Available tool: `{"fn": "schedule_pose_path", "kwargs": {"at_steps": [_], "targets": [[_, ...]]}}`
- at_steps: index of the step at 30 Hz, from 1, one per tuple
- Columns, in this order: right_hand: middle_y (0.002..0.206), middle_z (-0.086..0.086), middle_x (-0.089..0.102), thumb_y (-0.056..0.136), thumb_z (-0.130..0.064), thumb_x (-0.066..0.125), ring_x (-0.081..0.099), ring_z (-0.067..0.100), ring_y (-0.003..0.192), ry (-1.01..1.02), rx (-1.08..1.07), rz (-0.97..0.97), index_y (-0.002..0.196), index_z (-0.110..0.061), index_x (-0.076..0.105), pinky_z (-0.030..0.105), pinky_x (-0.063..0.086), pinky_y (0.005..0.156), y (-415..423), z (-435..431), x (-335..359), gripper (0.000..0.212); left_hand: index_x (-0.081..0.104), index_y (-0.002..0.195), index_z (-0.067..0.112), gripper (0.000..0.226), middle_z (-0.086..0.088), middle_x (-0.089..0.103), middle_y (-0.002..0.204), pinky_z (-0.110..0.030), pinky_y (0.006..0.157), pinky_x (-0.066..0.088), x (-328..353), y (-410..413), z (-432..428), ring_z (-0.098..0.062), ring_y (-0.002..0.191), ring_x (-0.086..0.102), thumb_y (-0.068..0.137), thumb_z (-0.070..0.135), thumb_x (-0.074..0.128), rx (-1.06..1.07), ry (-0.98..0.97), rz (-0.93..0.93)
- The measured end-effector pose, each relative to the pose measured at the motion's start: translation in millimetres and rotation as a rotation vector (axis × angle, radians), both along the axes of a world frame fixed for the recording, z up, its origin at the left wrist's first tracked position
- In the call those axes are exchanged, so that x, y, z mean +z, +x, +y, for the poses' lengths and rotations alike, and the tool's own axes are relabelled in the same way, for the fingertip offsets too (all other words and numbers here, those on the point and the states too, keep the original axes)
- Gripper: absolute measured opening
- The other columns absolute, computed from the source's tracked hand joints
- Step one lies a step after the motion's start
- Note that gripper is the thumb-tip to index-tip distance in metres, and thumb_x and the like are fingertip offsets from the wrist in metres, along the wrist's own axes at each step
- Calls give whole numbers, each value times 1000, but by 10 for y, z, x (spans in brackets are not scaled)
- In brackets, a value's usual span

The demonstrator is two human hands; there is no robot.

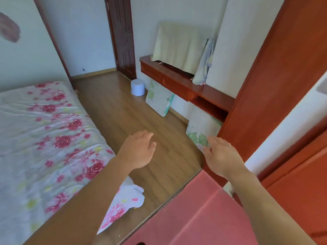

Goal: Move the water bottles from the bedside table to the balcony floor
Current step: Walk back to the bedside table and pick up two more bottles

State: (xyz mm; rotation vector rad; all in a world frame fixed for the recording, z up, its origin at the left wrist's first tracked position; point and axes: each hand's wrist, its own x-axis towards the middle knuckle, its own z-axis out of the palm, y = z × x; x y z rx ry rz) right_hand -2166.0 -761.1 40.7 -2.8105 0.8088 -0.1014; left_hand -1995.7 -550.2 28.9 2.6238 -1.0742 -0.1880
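Observation:
No water bottle and no bedside table show in the head view. My left hand [138, 149] hangs in the air over the wooden floor [123, 110], fingers relaxed, holding nothing. My right hand [221, 154] is stretched forward beside it, fingers loosely spread and empty, close to the red-brown door frame [265, 89]. Both forearms reach in from the bottom edge. I stand at a threshold where the red tiled floor [203, 213] meets the wooden floor.
A bed [44, 138] with a rose-print sheet fills the left. A red wooden shelf [185, 85] on the right wall carries a cloth-covered object. Floral cushions [159, 99] lean beneath it. A small white stool [138, 87] stands by the dark door [122, 36].

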Motion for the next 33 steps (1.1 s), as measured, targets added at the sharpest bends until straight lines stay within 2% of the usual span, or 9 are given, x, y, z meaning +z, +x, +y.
{"fn": "schedule_pose_path", "kwargs": {"at_steps": [3, 6, 11, 14, 20, 27, 33], "targets": [[134, 7, 58, 100, -37, 30, 50, 28, 125, -15, 111, 18, 133, -12, 53, 42, 38, 108, 712, -205, -1, 47, 33, 153, 18, 53, -2, 32, 160, -40, 121, 22, -91, 567, -97, -19, 148, 26, 105, 41, 32, 109, 17, 15], [139, 6, 54, 102, -34, 34, 47, 24, 128, -22, 175, 28, 136, -12, 50, 42, 35, 111, 1468, -380, -64, 44, 34, 152, 18, 53, -4, 34, 159, -42, 120, 23, -240, 1197, -195, -20, 147, 28, 105, 42, 32, 191, 29, 28], [157, 2, 36, 105, -38, 29, 31, 20, 145, -2, 228, 109, 153, -14, 31, 39, 24, 120, 2595, -649, -92, 54, 30, 154, 19, 55, -3, 29, 161, -42, 121, 24, -295, 2182, -409, -21, 147, 28, 104, 43, 36, 275, 19, 134], [158, 2, 34, 105, -40, 30, 30, 21, 146, -8, 239, 115, 154, -16, 29, 41, 25, 120, 3158, -813, -10, 55, 30, 153, 21, 55, -2, 29, 161, -43, 120, 26, -214, 2698, -557, -22, 147, 29, 104, 43, 38, 301, 10, 152], [149, 7, 45, 104, -38, 33, 40, 24, 137, 28, 270, 81, 149, -13, 37, 40, 31, 114, 4212, -1122, 98, 51, 31, 153, 20, 55, -2, 30, 160, -44, 120, 27, -104, 3652, -784, -21, 147, 30, 104, 43, 36, 311, 0, 113], [154, 4, 39, 105, -38, 31, 37, 22, 140, 56, 386, 102, 150, -14, 34, 38, 32, 114, 5673, -1646, -119, 51, 29, 153, 24, 54, 1, 26, 162, -46, 121, 24, -257, 4850, -1188, -22, 149, 26, 104, 46, 36, 440, 27, 119], [160, 0, 30, 105, -39, 30, 29, 21, 146, 108, 524, 84, 154, -18, 28, 39, 25, 120, 7178, -2119, -125, 53, 30, 153, 25, 55, 1, 27, 162, -44, 120, 27, -184, 5969, -1585, -22, 148, 28, 103, 47, 35, 580, 42, 115]]}}
